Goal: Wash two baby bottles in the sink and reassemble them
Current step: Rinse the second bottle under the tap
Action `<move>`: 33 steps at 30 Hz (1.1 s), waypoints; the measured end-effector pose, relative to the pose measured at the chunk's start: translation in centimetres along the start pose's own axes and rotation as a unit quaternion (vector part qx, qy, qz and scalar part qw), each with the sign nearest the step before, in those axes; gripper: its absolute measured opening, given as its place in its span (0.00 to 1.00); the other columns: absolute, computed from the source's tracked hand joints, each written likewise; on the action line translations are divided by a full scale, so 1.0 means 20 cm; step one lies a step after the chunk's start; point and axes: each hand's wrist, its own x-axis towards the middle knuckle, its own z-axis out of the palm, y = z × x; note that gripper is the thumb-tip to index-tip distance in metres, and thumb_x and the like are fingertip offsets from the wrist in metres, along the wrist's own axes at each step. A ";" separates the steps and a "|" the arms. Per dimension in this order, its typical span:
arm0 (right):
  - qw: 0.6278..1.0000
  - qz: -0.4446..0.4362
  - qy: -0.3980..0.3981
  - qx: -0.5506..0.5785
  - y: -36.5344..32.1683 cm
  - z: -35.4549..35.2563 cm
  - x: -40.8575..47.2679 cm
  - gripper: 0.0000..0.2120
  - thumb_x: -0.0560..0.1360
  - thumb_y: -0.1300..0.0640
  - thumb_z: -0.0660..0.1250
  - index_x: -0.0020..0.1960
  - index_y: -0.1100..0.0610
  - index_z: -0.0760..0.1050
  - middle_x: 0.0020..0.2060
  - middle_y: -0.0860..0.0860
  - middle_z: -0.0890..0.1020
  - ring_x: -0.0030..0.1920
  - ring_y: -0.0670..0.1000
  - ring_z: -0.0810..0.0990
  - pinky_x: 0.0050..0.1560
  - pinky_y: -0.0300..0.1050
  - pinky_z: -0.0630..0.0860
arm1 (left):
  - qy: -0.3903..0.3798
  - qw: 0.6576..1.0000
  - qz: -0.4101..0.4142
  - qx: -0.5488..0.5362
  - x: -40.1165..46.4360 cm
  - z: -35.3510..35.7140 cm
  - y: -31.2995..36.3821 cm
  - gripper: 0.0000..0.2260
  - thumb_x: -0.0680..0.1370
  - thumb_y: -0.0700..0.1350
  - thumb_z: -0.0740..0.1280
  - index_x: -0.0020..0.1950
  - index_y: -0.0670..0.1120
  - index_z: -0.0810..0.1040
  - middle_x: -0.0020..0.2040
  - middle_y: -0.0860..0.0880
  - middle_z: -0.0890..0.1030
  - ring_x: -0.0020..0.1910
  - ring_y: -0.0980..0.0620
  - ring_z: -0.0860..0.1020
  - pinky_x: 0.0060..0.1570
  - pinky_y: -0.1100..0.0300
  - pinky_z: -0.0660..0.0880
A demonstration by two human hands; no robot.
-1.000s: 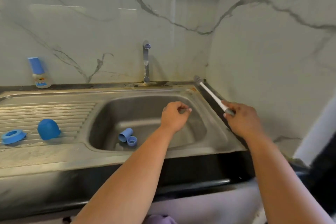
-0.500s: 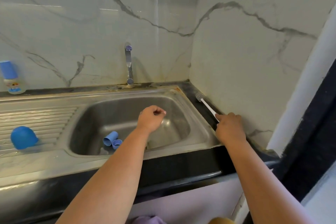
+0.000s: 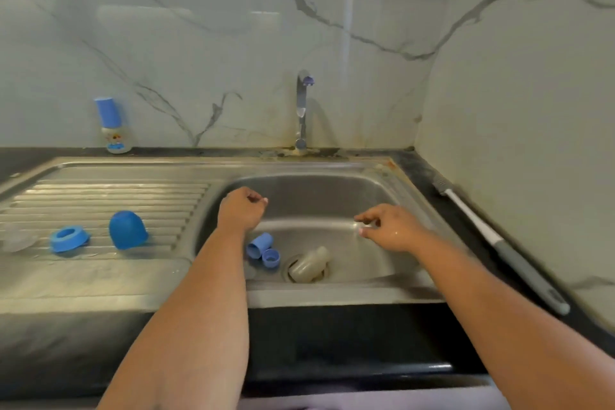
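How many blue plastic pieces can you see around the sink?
5. A blue ring and a blue dome cap lie on the drainboard; a blue tube cap and a small blue ring lie in the basin; a blue cap tops the standing bottle. More may be hidden.

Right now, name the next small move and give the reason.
Probably lower the right hand to the clear bottle lying on its side over the sink drain. That hand holds nothing, and the brush lies on the counter.
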 end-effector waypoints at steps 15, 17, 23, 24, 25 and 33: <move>0.941 0.097 -0.321 -0.046 -0.15 0.44 0.72 0.26 0.79 0.56 0.66 0.76 0.54 0.63 0.71 0.59 0.68 0.55 0.58 0.81 0.60 0.52 0.78 | -0.051 0.997 0.049 0.017 0.14 0.23 0.05 0.09 0.76 0.50 0.70 0.52 0.48 0.80 0.53 0.48 0.80 0.52 0.50 0.78 0.53 0.58 0.72; 0.941 0.077 -0.319 -0.088 -0.16 0.45 0.72 0.23 0.79 0.58 0.66 0.73 0.55 0.68 0.70 0.58 0.71 0.50 0.54 0.82 0.59 0.46 0.77 | -0.059 0.997 0.052 0.017 0.15 0.24 0.06 0.09 0.75 0.51 0.70 0.52 0.48 0.80 0.54 0.48 0.81 0.53 0.49 0.78 0.56 0.56 0.73; 0.954 0.074 -0.281 -0.077 -0.15 0.36 0.67 0.20 0.74 0.54 0.73 0.63 0.57 0.74 0.56 0.56 0.78 0.53 0.54 0.80 0.42 0.43 0.79 | -0.107 0.992 0.055 0.034 0.13 0.27 0.07 0.09 0.75 0.50 0.71 0.53 0.48 0.79 0.57 0.47 0.80 0.58 0.48 0.77 0.60 0.55 0.73; 0.960 0.070 -0.259 -0.079 -0.15 0.32 0.66 0.20 0.74 0.53 0.73 0.63 0.57 0.75 0.56 0.55 0.78 0.55 0.55 0.80 0.41 0.43 0.79 | -0.108 0.992 0.059 0.036 0.13 0.27 0.08 0.10 0.75 0.49 0.71 0.54 0.48 0.79 0.57 0.48 0.80 0.59 0.48 0.77 0.60 0.56 0.73; 0.968 0.066 -0.232 -0.067 -0.14 0.29 0.66 0.18 0.74 0.53 0.73 0.61 0.57 0.76 0.54 0.55 0.78 0.55 0.55 0.81 0.43 0.45 0.80 | -0.113 0.991 0.063 0.033 0.12 0.27 0.09 0.11 0.75 0.49 0.71 0.56 0.48 0.79 0.57 0.48 0.80 0.60 0.48 0.76 0.61 0.57 0.72; 0.981 -0.061 -0.048 0.178 -0.15 0.00 0.73 0.14 0.69 0.53 0.77 0.53 0.50 0.80 0.46 0.51 0.81 0.49 0.50 0.81 0.54 0.48 0.79 | -0.191 0.974 0.094 -0.074 0.11 0.32 0.16 0.36 0.70 0.56 0.76 0.74 0.53 0.64 0.67 0.48 0.74 0.66 0.47 0.72 0.66 0.51 0.70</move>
